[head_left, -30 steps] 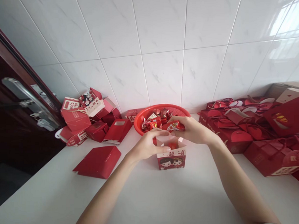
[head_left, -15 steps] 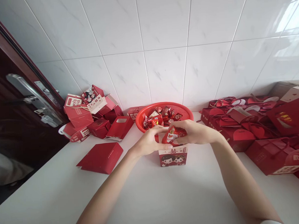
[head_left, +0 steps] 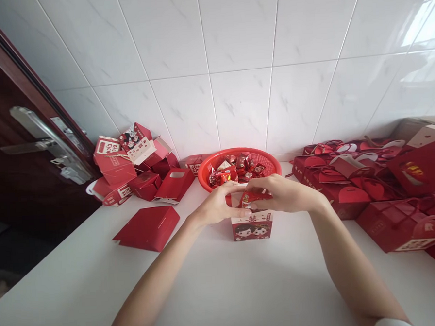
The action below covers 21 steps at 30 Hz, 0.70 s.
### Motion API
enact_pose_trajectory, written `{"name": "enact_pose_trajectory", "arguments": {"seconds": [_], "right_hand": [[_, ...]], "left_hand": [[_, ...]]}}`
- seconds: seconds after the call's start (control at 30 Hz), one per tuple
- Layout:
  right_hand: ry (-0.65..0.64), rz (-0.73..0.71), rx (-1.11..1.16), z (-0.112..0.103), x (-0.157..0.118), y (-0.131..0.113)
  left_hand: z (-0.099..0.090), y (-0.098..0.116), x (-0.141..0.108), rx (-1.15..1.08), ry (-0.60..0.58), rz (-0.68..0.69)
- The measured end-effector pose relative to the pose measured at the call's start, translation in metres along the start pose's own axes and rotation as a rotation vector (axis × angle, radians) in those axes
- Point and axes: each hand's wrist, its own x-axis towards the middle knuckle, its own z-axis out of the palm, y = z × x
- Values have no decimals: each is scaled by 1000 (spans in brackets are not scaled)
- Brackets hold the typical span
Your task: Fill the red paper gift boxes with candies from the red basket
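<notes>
In from the wall edge of the table [head_left: 224, 284], the box [head_left: 252, 231], likely light, crushable, best taken by its rim, is held by the left hand [head_left: 219, 205], a red packet [head_left: 247, 199] by the right hand [head_left: 286, 193].

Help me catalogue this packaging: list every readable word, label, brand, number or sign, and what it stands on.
"歡喜": handled box at right.
Open box in the middle: characters too small.
Candy wrappers in the basket: too small.
Lone carton at left: tiny line, unreadable.
Piled boxes at left: lettering too blurred.
No readable brand or number.
</notes>
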Motion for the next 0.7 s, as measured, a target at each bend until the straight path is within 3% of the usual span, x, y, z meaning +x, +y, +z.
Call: {"name": "enact_pose_trajectory", "arguments": {"seconds": [0.1,0.27,0.43,0.6,0.7], "right_hand": [[5,-13,30,0,0,2],[-117,-12,33,1,1,2],[-42,-55,24,-3,-3,0],[-190,-27,-49,0,-3,-2],[-163,-42,37,0,-5,-3]], "left_hand": [[0,2,0,9,-11,16],[0,8,-1,-3,-19,-9],[0,9,-1,-3,-21,-13],[1,7,-1,-9,12,-15],[1,4,0,-12,35,12]]}}
